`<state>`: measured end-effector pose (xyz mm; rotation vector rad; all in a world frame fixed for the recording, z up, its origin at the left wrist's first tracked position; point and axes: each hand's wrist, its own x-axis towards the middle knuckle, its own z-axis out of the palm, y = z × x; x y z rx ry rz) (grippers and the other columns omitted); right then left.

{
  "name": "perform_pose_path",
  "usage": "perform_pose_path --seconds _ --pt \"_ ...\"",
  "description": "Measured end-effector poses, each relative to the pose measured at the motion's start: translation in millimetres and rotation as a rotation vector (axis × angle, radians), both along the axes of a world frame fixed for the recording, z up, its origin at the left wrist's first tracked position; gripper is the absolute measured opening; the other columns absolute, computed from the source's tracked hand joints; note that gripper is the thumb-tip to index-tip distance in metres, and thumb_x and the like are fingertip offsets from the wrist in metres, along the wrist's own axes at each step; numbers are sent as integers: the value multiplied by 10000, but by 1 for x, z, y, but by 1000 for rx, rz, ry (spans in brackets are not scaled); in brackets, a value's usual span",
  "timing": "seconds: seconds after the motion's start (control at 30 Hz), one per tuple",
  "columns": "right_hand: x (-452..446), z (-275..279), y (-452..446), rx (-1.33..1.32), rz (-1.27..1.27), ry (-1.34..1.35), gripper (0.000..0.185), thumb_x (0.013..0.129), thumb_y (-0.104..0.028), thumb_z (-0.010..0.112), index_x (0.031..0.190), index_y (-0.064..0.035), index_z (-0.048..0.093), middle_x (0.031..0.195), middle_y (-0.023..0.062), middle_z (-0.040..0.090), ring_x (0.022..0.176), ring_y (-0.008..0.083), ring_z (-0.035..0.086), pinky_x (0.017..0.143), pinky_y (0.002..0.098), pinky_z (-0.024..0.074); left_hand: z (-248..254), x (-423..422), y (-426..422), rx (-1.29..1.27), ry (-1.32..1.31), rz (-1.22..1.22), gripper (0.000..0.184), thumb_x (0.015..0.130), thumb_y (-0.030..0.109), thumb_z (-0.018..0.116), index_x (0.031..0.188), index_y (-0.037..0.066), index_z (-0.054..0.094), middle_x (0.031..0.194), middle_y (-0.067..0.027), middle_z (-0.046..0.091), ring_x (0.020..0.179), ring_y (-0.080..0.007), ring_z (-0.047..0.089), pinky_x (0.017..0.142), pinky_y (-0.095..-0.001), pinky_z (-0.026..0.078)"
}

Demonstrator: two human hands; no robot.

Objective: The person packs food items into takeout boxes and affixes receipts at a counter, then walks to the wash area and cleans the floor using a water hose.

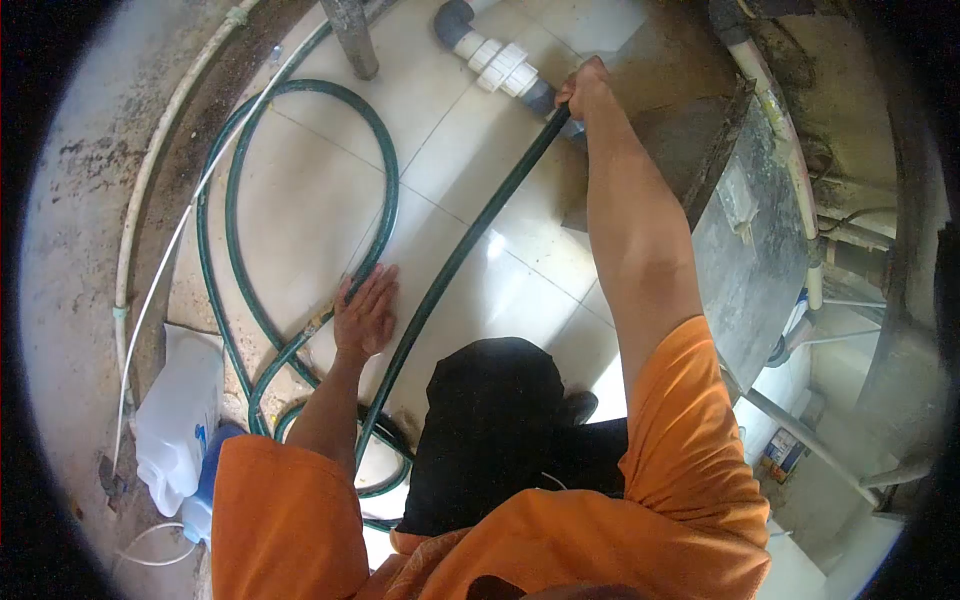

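A dark green garden hose [455,262] lies in loose loops over the tiled floor. One length of it runs up to my right hand [583,88], whose fingers are wrapped round it. My left hand [366,312] rests against another stretch of the hose, at the lower end of the large loop. Its fingers are stretched out and not closed round the hose. Close to my right hand is a grey pipe with a white union fitting [503,68] and a dark elbow [453,20]. The hose's end at my right hand is hidden.
At left stand a translucent plastic jug [180,420] and a blue container [212,470]. A thin white cable [180,235] and a pale pipe [150,170] run along the stained wall. A grey panel [750,260] and more pipes [780,130] are at right.
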<state>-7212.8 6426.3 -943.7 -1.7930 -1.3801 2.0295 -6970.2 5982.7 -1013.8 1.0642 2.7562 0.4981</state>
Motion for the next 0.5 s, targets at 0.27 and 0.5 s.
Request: perform_pose_path --seconds 0.27,0.5 --pt "2 -31 53 -81 -16 -22 251 989 -322 391 967 -105 515 769 101 473 590 239 436 454 416 317 2 -1 0 11 13 -9 493 806 245 506 1279 121 573 1499 37 444 1399 -130 382 1173 -477 158" --pt "14 -45 84 567 886 -576 296 961 -392 452 1091 -146 553 956 86 525 836 233 492 709 430 378 9 -1 4 28 -55 9 437 850 178 464 1260 92 589 1467 -15 488 1386 -180 415 1163 -495 178"
